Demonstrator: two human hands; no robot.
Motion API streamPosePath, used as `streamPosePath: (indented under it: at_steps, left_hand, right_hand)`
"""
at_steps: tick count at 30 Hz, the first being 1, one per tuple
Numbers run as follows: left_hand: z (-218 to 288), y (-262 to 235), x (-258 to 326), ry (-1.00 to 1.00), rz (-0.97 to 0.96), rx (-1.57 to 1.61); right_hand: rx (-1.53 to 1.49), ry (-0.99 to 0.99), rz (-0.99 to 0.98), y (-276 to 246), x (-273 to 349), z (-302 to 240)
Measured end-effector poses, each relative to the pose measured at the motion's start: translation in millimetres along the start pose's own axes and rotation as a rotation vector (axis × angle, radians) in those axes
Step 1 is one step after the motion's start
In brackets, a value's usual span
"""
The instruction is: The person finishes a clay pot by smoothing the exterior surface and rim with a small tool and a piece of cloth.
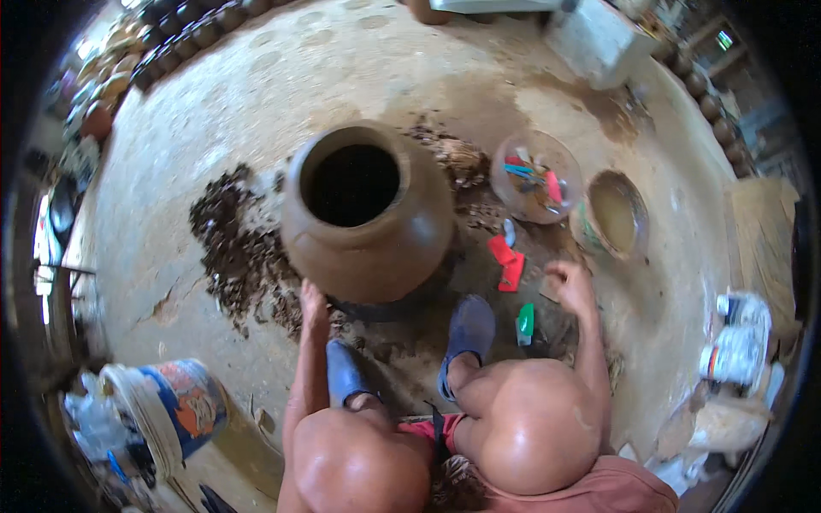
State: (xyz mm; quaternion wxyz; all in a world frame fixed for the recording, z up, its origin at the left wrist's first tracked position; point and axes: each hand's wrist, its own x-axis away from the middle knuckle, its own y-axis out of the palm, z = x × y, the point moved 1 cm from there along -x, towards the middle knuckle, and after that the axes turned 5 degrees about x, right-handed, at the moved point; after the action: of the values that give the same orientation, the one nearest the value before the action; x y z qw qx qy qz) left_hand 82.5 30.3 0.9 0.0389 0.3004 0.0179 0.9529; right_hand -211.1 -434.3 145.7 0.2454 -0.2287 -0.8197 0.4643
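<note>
A large round brown clay pot (376, 248) with a wide dark mouth stands before me. Against its lower left wall, my left hand (314, 309) rests with the fingers stretched out, holding nothing that shows. Off to the right of the pot, my right hand (575, 287) hovers low with bent fingers apart, slightly blurred. Just under those fingers lies a small tan flat piece (550, 290). Nearby on the floor are red flat pieces (510, 269), a green piece (526, 321) and a small pale oval piece (510, 232).
A clear basin (560, 158) holds colourful small tools, beside a bucket of murky water (614, 214). Dark clay scraps (235, 248) litter the floor left of the pot. A printed bucket (192, 402) stands at lower left, and white plastic containers (737, 346) at right.
</note>
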Motion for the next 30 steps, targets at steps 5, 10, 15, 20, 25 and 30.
streamPosePath:
  at_steps: [5, 10, 15, 20, 25, 30]
  left_hand:
    - [-4.4, -84.1, -47.4, 0.042, -0.163, 0.039]
    - [-5.7, -66.0, -39.5, 0.015, -0.113, 0.030]
    - [-10.1, -86.7, -27.1, -0.013, -0.065, 0.032]
    - [3.4, -42.1, -39.2, -0.025, -0.099, 0.058]
    - [15.0, -69.0, -32.1, -0.043, -0.033, 0.031]
    - [22.0, -37.5, -60.2, -0.038, -0.089, 0.025]
  right_hand:
    - [-0.004, 0.149, 0.394, -76.9, -87.7, 4.3]
    - [0.363, 0.298, 0.060, -103.8, -163.8, 92.8]
    - [0.692, 0.363, -0.103, -73.8, -210.6, 154.3]
    - [0.788, 0.002, 0.607, -147.5, -163.6, 214.3]
    - [0.424, 0.264, 0.410, -98.0, -76.6, 63.7]
    - [0.025, -0.205, 0.480, -35.7, -42.7, -10.6]
